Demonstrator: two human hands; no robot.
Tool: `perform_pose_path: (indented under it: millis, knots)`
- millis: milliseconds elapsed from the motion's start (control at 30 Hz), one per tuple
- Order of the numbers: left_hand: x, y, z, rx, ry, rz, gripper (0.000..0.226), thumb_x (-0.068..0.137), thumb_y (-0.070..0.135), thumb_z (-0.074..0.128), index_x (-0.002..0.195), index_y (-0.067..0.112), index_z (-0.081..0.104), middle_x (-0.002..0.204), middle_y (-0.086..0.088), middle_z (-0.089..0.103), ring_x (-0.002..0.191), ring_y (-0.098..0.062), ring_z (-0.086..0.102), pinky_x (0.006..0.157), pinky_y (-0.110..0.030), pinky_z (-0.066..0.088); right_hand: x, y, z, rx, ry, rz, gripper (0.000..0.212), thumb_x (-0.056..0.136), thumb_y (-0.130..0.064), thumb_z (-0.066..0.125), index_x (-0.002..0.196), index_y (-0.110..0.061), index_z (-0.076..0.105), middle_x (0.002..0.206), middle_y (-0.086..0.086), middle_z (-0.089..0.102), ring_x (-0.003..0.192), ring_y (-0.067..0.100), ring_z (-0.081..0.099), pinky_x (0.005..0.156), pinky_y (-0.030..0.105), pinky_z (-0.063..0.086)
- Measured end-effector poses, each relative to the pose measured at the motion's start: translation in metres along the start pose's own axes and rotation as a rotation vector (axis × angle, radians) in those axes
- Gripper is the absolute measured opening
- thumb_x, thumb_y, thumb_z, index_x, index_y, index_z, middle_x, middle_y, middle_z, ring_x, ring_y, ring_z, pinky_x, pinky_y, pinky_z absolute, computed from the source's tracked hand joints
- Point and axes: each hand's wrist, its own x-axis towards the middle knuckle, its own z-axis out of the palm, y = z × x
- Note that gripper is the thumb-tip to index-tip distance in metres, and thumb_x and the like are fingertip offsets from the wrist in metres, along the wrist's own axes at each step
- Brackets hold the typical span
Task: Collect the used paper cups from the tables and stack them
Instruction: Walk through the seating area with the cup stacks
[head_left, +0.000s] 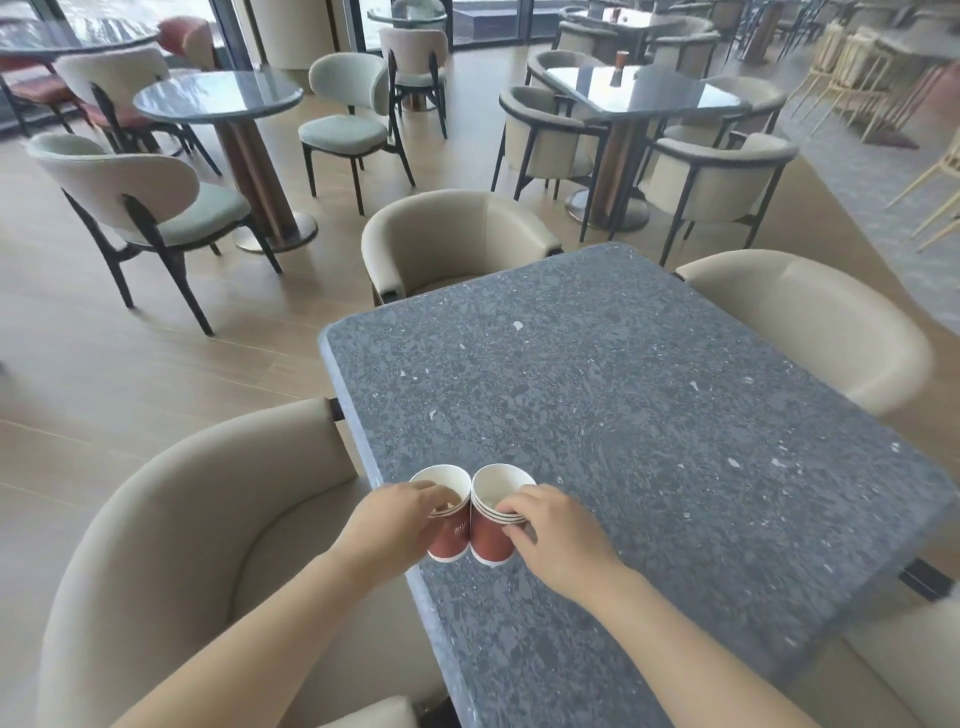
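Two cup stacks (470, 514) touch on the speckled grey café table (623, 415), fingers (519, 512) grasping each

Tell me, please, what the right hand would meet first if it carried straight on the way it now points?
The right hand already grips the right cup stack. Straight on, up and leftward, that stack touches the left cup stack in the left hand, so that comes first.

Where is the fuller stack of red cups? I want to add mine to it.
In the head view, the fuller stack stands near the grey table's left edge, held by the right hand, touching the smaller stack in the left hand.
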Motion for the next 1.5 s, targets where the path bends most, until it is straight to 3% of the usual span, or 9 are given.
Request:
perform_pose_path:
  millis: [267,433,600,833,933,1033,1200,1333,1500]
  knots:
    - [-0.077,0.037,-0.022,-0.038,0.145,-0.103,0.027,0.085,0.016,0.058,0.11,0.022,0.065,0.104,0.002,0.067,0.092,-0.022,0.063,0.076,-0.032,0.048,-0.039,-0.034,-0.01,0.092,-0.039,-0.145,0.018,0.086,-0.014,0.06,0.101,-0.018,0.067,0.1,-0.004,0.066,0.098,0.015,0.054,0.082,0.029,0.046]
    - [-0.131,0.08,-0.013,-0.087,0.24,-0.296,0.026,0.084,0.017,0.06,0.108,0.025,0.066,0.098,0.005,0.067,0.088,-0.02,0.062,0.073,-0.032,0.047,-0.066,-0.044,-0.016,0.151,-0.015,-0.285,0.017,0.08,-0.009,0.068,0.094,-0.019,0.069,0.091,-0.007,0.068,0.089,0.012,0.057,0.074,0.008,0.034]
    - [-0.185,0.103,-0.008,-0.048,0.339,-0.491,0.022,0.083,0.018,0.061,0.102,0.027,0.068,0.09,0.009,0.065,0.074,-0.014,0.058,0.058,-0.02,0.036,-0.084,-0.067,-0.007,0.241,-0.071,-0.474,0.021,0.074,-0.005,0.073,0.091,-0.017,0.07,0.087,-0.005,0.069,0.082,0.015,0.061,0.073,0.021,0.046]
    - [-0.268,0.121,-0.007,-0.044,0.465,-0.673,0.032,0.08,0.008,0.06,0.1,0.031,0.068,0.091,0.012,0.066,0.079,-0.016,0.061,0.067,-0.029,0.049,-0.108,-0.117,0.017,0.324,-0.199,-0.616,0.019,0.077,-0.009,0.071,0.093,-0.018,0.069,0.09,-0.007,0.069,0.086,0.014,0.061,0.078,0.023,0.046]
    - [-0.289,0.121,-0.01,-0.072,0.494,-0.723,0.027,0.084,0.014,0.059,0.103,0.031,0.068,0.095,0.011,0.065,0.086,-0.016,0.061,0.071,-0.029,0.048,-0.111,-0.138,0.023,0.312,-0.218,-0.651,0.015,0.078,-0.011,0.07,0.092,-0.017,0.069,0.09,-0.005,0.068,0.087,0.016,0.06,0.078,0.024,0.046]
    - [-0.309,0.116,-0.021,-0.092,0.54,-0.79,0.025,0.086,0.019,0.057,0.104,0.034,0.066,0.099,0.016,0.063,0.089,-0.011,0.061,0.074,-0.03,0.049,-0.111,-0.166,0.029,0.336,-0.195,-0.661,0.014,0.076,-0.009,0.071,0.088,-0.017,0.069,0.087,-0.006,0.067,0.085,0.017,0.058,0.074,0.015,0.039]
    - [-0.359,0.104,-0.042,-0.1,0.651,-0.862,0.025,0.082,0.015,0.059,0.098,0.032,0.068,0.09,0.021,0.056,0.081,-0.006,0.056,0.063,-0.011,0.035,-0.113,-0.229,0.048,0.356,-0.2,-0.761,0.015,0.076,-0.009,0.072,0.086,-0.02,0.068,0.083,-0.008,0.067,0.08,0.013,0.056,0.071,0.012,0.037]
    - [-0.419,0.09,-0.057,-0.096,0.76,-0.925,0.024,0.08,0.011,0.062,0.093,0.028,0.07,0.086,0.019,0.059,0.078,-0.009,0.058,0.066,-0.017,0.041,-0.129,-0.288,0.078,0.402,-0.277,-0.83,0.016,0.077,-0.011,0.07,0.086,-0.023,0.068,0.082,-0.018,0.06,0.08,0.005,0.053,0.074,0.011,0.038]
    - [-0.502,0.064,-0.081,-0.067,0.923,-0.975,0.027,0.078,0.005,0.064,0.096,0.024,0.071,0.091,0.012,0.067,0.081,-0.014,0.063,0.073,-0.035,0.051,-0.144,-0.379,0.116,0.46,-0.248,-0.896,0.017,0.076,-0.01,0.071,0.089,-0.021,0.07,0.083,-0.007,0.064,0.079,0.01,0.057,0.073,0.019,0.044]
